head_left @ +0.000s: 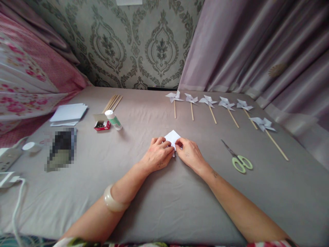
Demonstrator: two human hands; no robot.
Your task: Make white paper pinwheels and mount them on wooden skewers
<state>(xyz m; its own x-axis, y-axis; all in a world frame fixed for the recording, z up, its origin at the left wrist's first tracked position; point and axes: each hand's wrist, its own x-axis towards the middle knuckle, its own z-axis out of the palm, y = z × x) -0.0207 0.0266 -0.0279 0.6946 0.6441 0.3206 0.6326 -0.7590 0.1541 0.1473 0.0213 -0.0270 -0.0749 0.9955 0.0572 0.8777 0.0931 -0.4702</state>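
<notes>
A small white sheet of paper (173, 136) lies on the grey cloth in front of me, one corner pointing away. My left hand (158, 154) is closed on its left side, fingers bent over the paper and partly hiding it. From the right, my right hand (189, 153) pinches the paper near its middle with thumb and fingertips. The fingertips of both hands nearly meet there. Whether the paper is folded or cut under them I cannot make out.
Several white paper pinwheels (208, 101) on sticks line the back right. Green-handled scissors (239, 163) lie right of my hands. At left are a glue stick (113, 120), a red box of pins (102, 125), wooden sticks (112, 103), a paper stack (69, 114) and a power strip (9, 157).
</notes>
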